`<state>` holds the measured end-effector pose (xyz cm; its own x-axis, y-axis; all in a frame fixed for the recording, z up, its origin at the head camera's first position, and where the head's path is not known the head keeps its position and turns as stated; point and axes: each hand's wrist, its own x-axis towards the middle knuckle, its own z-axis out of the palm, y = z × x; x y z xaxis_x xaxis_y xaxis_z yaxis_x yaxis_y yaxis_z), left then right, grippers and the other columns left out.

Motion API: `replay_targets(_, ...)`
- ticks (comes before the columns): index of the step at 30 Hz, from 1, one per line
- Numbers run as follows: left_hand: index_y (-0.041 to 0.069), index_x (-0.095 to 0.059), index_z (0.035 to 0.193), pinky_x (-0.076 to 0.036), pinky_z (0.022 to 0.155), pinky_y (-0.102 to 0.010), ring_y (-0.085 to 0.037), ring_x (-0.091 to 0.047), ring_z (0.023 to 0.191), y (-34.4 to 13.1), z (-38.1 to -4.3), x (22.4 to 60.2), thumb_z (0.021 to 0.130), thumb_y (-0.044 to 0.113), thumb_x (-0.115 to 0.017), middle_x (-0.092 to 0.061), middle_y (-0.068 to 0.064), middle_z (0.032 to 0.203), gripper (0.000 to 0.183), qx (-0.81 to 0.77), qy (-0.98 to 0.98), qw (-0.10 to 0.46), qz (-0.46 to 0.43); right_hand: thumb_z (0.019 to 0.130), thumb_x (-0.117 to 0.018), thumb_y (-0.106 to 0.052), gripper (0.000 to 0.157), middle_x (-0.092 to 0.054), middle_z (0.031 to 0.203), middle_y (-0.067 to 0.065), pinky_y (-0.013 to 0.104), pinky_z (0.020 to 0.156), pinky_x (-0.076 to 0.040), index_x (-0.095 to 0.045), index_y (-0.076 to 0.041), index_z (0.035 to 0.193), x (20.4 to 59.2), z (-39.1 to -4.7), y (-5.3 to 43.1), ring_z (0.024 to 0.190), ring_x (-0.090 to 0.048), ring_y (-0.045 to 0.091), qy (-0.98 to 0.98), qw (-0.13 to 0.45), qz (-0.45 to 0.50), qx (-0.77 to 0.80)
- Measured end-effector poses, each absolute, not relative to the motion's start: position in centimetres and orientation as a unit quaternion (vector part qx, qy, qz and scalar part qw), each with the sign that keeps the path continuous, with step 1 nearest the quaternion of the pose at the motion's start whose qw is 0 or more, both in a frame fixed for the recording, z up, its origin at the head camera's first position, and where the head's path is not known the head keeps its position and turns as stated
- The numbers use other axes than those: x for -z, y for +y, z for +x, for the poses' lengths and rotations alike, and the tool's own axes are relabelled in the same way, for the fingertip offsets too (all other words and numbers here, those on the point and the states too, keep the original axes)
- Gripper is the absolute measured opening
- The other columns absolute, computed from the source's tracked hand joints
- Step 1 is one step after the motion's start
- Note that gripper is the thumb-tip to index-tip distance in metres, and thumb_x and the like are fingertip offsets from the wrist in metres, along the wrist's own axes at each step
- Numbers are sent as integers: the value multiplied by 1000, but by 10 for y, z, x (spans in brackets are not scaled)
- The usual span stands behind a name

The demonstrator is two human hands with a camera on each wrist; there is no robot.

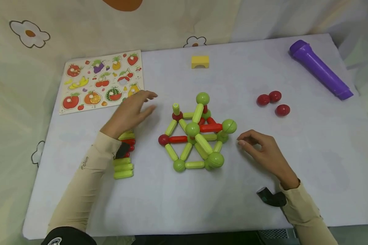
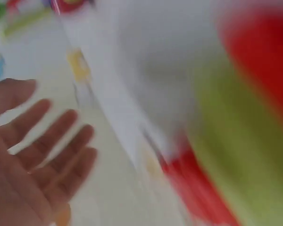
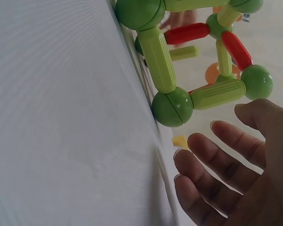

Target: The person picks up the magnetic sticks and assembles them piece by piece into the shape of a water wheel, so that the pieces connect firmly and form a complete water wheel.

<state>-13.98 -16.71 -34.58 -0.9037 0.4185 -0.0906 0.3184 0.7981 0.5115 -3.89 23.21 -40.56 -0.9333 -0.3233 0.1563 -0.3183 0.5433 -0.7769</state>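
Note:
In the head view, a frame of green and red rods and balls [image 1: 193,129] stands mid-table. One rod [image 1: 176,109] rises from a dark red ball on its left part. My left hand [image 1: 130,110] hovers left of the frame with loosely extended fingers and nothing in them. Below its wrist lies a row of loose green and red rods [image 1: 123,167], partly hidden by the sleeve. The right hand [image 1: 262,154] is just right of the frame, fingers bent loosely around nothing. In the right wrist view, its thumb is near a green ball [image 3: 256,82].
A fruit picture board [image 1: 90,81] lies at the back left, partly behind my left hand. Toward the back sits a yellow arch block [image 1: 200,62]. Three red balls [image 1: 282,110] rest on the right, with a purple tube [image 1: 320,69] beyond them.

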Motion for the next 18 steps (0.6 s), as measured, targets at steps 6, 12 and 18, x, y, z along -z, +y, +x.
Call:
replay_targets(6,2,-60,119,-49,75,-50,-35,-57,89,-208,-140,347,91,27,-64,-60,-21,112,38,-91,981,148,86,85,-69,0,16,-69,90,0,12,72,-44,-66,-7,99,404,-40,230,78,-59,2,879,0,-188,439)
replay_targets(12,1,-61,113,-48,66,-42,-31,-55,79,-209,-143,355,89,22,-65,-62,-18,98,33,-79,983,150,74,85,-69,1,15,-69,89,1,12,72,-44,-66,-6,99,403,-39,231,78,-59,3,877,3,-184,445)
replay_targets(18,4,-60,112,-51,71,-42,-27,-62,85,-190,-140,343,92,23,-65,-68,-13,94,28,-246,961,86,94,86,-68,0,15,-69,91,1,12,73,-44,-66,-6,100,403,-39,232,79,-59,2,879,2,-180,441)
